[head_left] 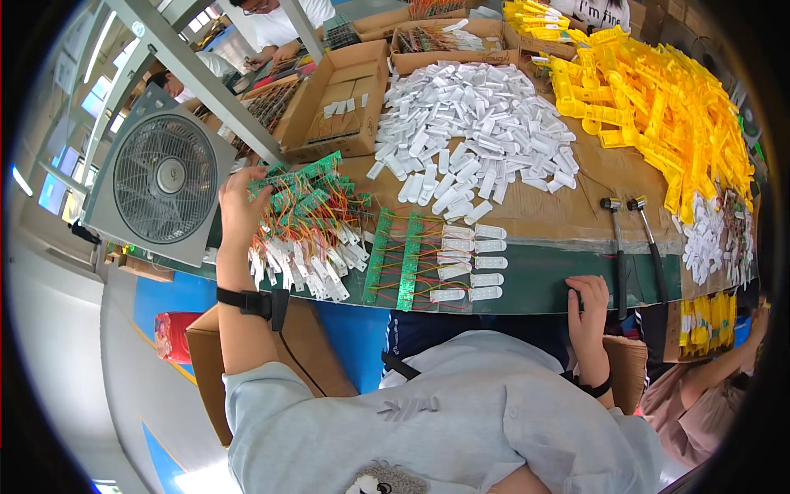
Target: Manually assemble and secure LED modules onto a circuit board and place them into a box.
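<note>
My left hand [242,202] reaches to the left end of the bench, its fingers closed at the edge of a heap of green circuit boards [309,202]. Red and yellow wires run from those boards to white plastic pieces [317,267]. Right of the heap lie two upright green circuit board strips [410,262], wired to white oval covers [487,278] set out in columns. My right hand [588,306] rests at the bench's front edge with loosely bent fingers, holding nothing. Two small hammers with black handles [621,263] lie to its right.
A large mound of white covers [469,123] spreads over the cardboard-covered bench [609,173]. Behind it stand cardboard boxes [346,136]. Yellow plastic parts [650,107] pile up at the right. A grey box fan [169,177] stands at the left by a metal post. Other people sit around.
</note>
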The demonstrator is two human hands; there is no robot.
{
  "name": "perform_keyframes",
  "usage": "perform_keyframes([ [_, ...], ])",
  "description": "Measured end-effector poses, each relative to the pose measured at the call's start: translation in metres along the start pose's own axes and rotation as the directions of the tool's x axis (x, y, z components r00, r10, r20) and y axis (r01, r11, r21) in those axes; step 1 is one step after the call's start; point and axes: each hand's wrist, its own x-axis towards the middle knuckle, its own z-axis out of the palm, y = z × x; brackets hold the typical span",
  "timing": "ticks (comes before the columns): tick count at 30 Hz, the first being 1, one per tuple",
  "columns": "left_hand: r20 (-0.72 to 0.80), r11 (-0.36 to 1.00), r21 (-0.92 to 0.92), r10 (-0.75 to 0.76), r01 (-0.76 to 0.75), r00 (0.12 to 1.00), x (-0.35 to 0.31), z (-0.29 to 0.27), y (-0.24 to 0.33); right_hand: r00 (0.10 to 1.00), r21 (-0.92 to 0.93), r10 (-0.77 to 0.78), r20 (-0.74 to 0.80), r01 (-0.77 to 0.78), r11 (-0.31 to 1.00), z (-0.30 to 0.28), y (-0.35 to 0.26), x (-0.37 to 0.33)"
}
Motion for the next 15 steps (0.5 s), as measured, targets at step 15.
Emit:
perform_keyframes([
  [15,-0.420,0.980,-0.150,-0.180,0.127,0.890,-0.005,-0.046,0.070,0.995,0.076,-0.097,0.014,0.096,0.992,0.009,-0.014,0.011],
])
